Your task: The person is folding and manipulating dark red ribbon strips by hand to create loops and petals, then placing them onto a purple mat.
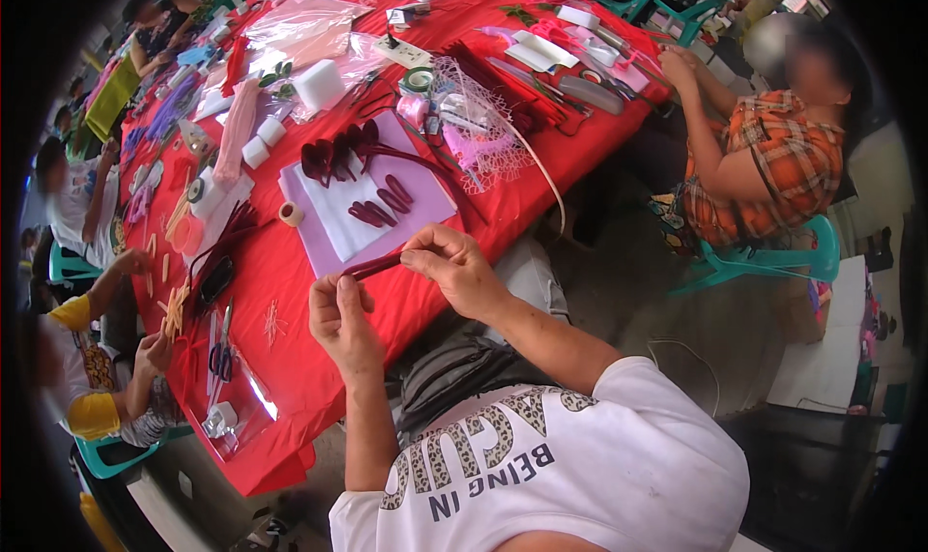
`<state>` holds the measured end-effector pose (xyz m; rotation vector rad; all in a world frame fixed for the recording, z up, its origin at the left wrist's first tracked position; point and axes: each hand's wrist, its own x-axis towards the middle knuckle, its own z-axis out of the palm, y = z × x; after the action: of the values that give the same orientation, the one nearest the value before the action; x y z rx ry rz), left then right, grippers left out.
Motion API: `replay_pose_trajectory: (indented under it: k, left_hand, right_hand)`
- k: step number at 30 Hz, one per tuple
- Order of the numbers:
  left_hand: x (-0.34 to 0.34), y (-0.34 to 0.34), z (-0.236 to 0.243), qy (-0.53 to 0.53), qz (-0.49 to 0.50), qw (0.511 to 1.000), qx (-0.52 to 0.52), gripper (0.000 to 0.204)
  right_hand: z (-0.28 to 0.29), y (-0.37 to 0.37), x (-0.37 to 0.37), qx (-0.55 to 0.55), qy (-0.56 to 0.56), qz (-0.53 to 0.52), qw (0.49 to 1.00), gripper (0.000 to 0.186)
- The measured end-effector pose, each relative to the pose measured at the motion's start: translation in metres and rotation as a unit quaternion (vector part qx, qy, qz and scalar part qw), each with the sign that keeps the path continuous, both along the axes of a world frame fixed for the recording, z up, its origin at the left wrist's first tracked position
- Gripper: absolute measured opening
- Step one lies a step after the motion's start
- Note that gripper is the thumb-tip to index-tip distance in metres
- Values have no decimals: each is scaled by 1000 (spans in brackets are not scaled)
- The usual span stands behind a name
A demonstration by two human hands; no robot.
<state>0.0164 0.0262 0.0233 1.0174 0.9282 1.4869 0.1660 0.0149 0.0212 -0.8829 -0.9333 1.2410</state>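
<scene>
A dark red pipe cleaner (377,264) is stretched between my two hands just past the table's near edge. One end is pinched in my left hand (342,322), thumb against fingers. My right hand (450,270) pinches it farther along. Beyond them lies a purple sheet (329,225) with a white sheet (360,231) on top. Several small dark red loops (380,209) rest there in two groups. Above these sit larger dark red rounded petal shapes (329,159), with long dark red stems (425,160) running off to the right.
On the red-covered table (290,305) are a small tape roll (290,214), scissors (222,354), white foam blocks (319,86), a power strip (403,51) and pink netting (483,136). One person in orange plaid (773,156) sits at right; another in yellow sleeves (106,378) works at left.
</scene>
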Motion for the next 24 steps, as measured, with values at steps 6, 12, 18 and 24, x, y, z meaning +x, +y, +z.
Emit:
replay_pose_trajectory:
  k: [6, 12, 18, 24]
  left_hand:
    - [6, 5, 3, -97, 16, 995, 9, 7]
    - [-4, 11, 6, -12, -34, 999, 2, 11]
    - [11, 4, 3, 12, -82, 997, 3, 14]
    - [8, -2, -5, -2, -91, 995, 30, 11]
  right_hand:
    - [-12, 1, -12, 8, 0, -5, 1000, 2]
    - [-13, -2, -15, 1, -36, 3, 999, 2]
    - [4, 3, -15, -29, 166, 45, 985, 4]
    - [8, 0, -17, -52, 192, 78, 977, 4]
